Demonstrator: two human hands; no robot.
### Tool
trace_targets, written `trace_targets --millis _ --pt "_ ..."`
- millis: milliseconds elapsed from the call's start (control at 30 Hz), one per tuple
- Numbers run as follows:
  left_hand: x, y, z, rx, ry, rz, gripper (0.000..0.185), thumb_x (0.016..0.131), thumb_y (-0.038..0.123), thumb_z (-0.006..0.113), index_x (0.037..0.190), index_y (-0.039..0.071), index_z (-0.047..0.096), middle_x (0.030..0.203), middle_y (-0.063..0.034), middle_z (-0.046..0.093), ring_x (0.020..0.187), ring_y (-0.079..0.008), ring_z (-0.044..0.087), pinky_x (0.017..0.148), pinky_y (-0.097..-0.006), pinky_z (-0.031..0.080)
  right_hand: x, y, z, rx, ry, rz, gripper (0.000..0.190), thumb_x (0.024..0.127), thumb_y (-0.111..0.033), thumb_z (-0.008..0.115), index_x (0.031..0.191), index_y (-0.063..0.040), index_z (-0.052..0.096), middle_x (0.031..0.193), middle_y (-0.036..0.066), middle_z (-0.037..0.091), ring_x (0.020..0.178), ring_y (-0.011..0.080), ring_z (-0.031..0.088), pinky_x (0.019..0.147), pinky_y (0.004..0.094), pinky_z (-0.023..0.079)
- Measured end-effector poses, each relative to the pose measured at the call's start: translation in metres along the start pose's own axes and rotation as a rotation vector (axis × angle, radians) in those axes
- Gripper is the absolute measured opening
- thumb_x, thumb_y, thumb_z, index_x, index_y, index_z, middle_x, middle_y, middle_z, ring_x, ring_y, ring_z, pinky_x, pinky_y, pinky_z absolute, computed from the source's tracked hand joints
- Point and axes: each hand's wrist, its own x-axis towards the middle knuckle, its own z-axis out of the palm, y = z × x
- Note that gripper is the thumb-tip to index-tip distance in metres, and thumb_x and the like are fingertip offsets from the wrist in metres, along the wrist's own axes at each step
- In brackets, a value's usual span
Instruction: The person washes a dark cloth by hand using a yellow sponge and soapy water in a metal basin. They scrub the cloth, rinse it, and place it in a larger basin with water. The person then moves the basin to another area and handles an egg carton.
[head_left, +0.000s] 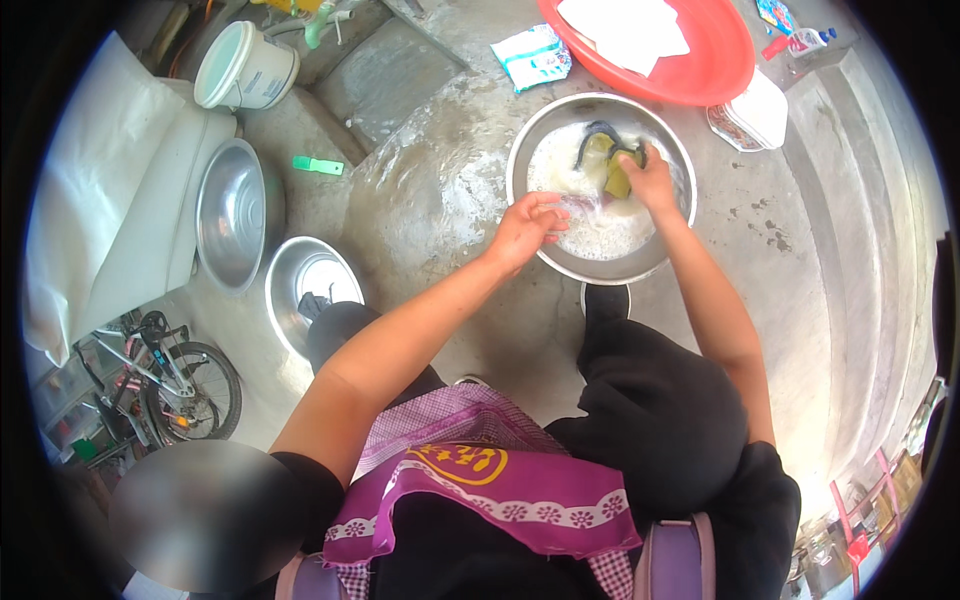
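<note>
In front of me stands a metal basin (600, 271) of foamy water (600, 238). My right hand (652, 181) grips an olive-green cloth item (619, 178) with dark edging inside it. Part of the item lies in the suds, so its full shape is hidden. My left hand (525, 229) hovers at the basin's near left side, fingers apart and nothing visible in them. Something faintly purplish shows through the water between the hands, too blurred to name.
Beyond the basin sit a red plastic tub (705, 71) with white contents and a detergent packet (531, 57). A lidded white box (754, 112) is at right. Leftward are a green-handled brush (318, 165), two metal basins (232, 217) and a white bucket (247, 67). Concrete steps (847, 225) rise at right.
</note>
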Motion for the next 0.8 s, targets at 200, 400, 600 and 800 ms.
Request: trace_targets --millis 200,400,600,800 --pt "0.046 0.014 0.018 -0.125 0.133 -0.191 0.074 0.104 0.043 0.066 0.161 0.007 0.037 0.155 -0.0190 0.049 0.139 -0.0328 0.053 0.108 -0.0491 0.051 -0.005 0.000 0.046 0.201 -0.195 0.141 0.038 0.084 -0.017 0.071 0.120 -0.003 0.069 0.106 0.021 0.076 0.093 0.0359 0.076 0.086 0.0410 0.058" --pt "0.119 0.012 -0.028 -0.587 -0.026 -0.290 0.053 0.101 0.056 0.059 0.122 0.007 0.064 0.120 -0.0201 0.067 0.115 -0.0373 0.066 0.098 -0.0498 0.055 -0.073 -0.174 0.008 0.428 -0.471 0.020 0.038 0.085 -0.022 0.072 0.117 -0.003 0.065 0.107 0.019 0.072 0.100 0.0328 0.072 0.089 0.0430 0.055" --pt "0.148 -0.044 -0.014 -1.108 -0.170 -0.019 0.034 0.105 0.043 0.056 0.101 0.010 0.065 0.098 -0.0155 0.069 0.093 -0.0342 0.070 0.086 -0.0494 0.058 -0.091 -0.181 0.006 0.298 -0.275 -0.135 0.035 0.096 -0.032 0.070 0.115 -0.004 0.063 0.105 0.021 0.071 0.097 0.0386 0.069 0.087 0.0474 0.053" --pt "0.139 0.019 0.039 -0.345 0.289 -0.173 0.043 0.108 0.041 0.054 0.135 0.007 0.059 0.125 -0.0148 0.067 0.107 -0.0339 0.069 0.098 -0.0546 0.055 -0.032 -0.112 0.003 -0.088 -0.269 0.055 0.048 0.104 -0.053 0.059 0.114 -0.006 0.067 0.108 0.025 0.073 0.099 0.0450 0.071 0.087 0.0537 0.054"
